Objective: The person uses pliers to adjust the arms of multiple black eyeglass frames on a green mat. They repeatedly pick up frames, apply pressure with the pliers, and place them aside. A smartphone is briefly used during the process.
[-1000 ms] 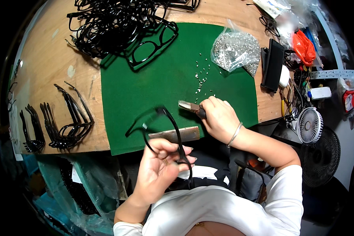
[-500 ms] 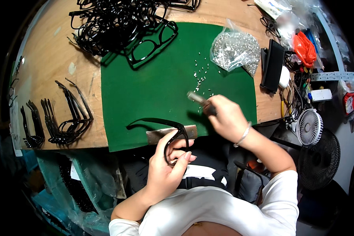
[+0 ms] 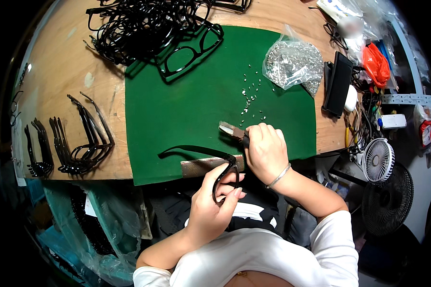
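Green mat (image 3: 187, 110) spans the centre. Left hand (image 3: 209, 206) grips a black glasses frame (image 3: 196, 149) at lower centre; right hand (image 3: 267, 152), right of centre, is closed around pliers (image 3: 232, 129). Small metal pieces (image 3: 246, 110) lie scattered above, right of centre.

I'm watching a glossy black glasses frame (image 3: 231, 159) held up at a tilt, one arm stretching leftward, and near it the gripped pliers (image 3: 235, 132), pale metal tip pointing left.
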{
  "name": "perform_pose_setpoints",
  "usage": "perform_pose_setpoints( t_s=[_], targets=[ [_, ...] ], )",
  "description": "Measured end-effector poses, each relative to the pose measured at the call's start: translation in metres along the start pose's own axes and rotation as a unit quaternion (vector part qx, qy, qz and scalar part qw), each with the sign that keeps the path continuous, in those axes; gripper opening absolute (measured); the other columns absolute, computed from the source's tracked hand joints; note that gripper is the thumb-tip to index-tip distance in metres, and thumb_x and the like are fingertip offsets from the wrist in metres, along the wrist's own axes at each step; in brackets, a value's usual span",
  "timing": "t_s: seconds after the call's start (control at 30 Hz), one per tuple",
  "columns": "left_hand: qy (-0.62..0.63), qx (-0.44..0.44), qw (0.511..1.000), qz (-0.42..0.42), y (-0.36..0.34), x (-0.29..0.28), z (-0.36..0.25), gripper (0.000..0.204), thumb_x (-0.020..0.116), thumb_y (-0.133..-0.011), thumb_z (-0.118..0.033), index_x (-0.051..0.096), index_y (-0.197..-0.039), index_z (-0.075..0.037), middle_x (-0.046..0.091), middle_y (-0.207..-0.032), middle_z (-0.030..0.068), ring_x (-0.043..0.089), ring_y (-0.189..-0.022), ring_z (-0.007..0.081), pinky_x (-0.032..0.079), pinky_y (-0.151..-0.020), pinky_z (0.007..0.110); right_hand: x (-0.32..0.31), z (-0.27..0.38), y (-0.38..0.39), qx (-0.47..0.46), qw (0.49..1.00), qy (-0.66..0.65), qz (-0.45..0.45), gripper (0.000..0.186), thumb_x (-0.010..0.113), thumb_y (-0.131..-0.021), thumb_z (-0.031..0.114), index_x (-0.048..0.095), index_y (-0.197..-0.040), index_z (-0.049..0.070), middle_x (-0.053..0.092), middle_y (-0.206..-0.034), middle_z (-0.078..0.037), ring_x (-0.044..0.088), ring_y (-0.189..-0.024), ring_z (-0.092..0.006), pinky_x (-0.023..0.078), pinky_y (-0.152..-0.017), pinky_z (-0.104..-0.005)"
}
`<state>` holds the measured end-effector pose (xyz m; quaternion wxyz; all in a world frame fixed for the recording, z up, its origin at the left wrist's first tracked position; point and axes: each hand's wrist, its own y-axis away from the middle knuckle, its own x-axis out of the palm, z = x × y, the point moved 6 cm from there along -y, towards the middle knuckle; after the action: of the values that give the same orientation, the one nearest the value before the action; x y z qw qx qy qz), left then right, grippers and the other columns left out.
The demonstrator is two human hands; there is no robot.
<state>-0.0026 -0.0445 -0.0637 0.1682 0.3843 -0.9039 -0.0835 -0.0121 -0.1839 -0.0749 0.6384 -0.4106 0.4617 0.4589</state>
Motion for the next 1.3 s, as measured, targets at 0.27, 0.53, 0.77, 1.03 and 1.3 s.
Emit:
perform_pose_setpoints(
  t_s=[0.27,0.53,0.77,1.03,1.3],
  targets=[
    [0.04,-0.008,0.999,0.011,0.005,-0.001,-0.005,0.047,0.047,-0.08,0.01,0.029,-0.122,0.001,0.053,-0.103,0.0194,0.06,-0.081,0.018,0.05,-0.072,0.027,-0.047,0.014,0.0,0.096,0.901,-0.403,0.129,0.018,0.059,-0.074,0.004,0.049,-0.088,-0.002,0.054,-0.076,-0.015,0.056,-0.068,-0.0287,0.045,-0.06,-0.034],
    [0.003,0.041,0.999,0.013,0.006,0.008,-0.02,0.046,0.048,-0.079,0.011,0.028,-0.12,0.003,0.052,-0.1,0.0188,0.059,-0.082,0.0167,0.051,-0.071,0.026,-0.04,0.026,0.007,0.142,0.77,-0.615,0.086,0.016,0.056,-0.083,0.013,0.047,-0.087,0.0,0.051,-0.073,-0.003,0.046,-0.062,-0.0052,0.041,-0.054,-0.0213],
    [0.105,-0.046,0.992,0.044,0.007,0.008,-0.027,0.047,0.048,-0.079,0.01,0.028,-0.12,0.002,0.052,-0.101,0.0178,0.06,-0.075,0.0155,0.05,-0.071,0.026,-0.039,0.032,0.004,0.201,0.635,-0.719,0.2,0.018,0.053,-0.086,0.017,0.043,-0.09,0.003,0.047,-0.071,0.0,0.045,-0.061,-0.0039,0.039,-0.051,-0.0182],
    [0.219,-0.117,0.965,0.086,0.018,0.001,-0.038,0.048,0.048,-0.081,0.007,0.027,-0.123,-0.001,0.052,-0.104,0.0171,0.06,-0.076,0.0147,0.049,-0.07,0.025,-0.054,0.028,0.005,0.168,0.665,-0.686,0.241,0.017,0.054,-0.085,0.018,0.049,-0.089,0.002,0.05,-0.075,0.001,0.045,-0.067,-0.0056,0.04,-0.062,-0.0212],
    [0.209,-0.155,0.955,0.14,0.025,-0.007,-0.038,0.04,0.049,-0.081,0.006,0.034,-0.119,0.005,0.054,-0.104,0.0158,0.06,-0.078,0.0157,0.048,-0.07,0.025,-0.063,0.028,0.026,0.023,0.752,-0.434,0.495,0.04,0.048,-0.086,0.035,0.049,-0.096,-0.004,0.053,-0.062,-0.011,0.054,-0.058,-0.0184,0.043,-0.054,-0.0311]
  ],
)
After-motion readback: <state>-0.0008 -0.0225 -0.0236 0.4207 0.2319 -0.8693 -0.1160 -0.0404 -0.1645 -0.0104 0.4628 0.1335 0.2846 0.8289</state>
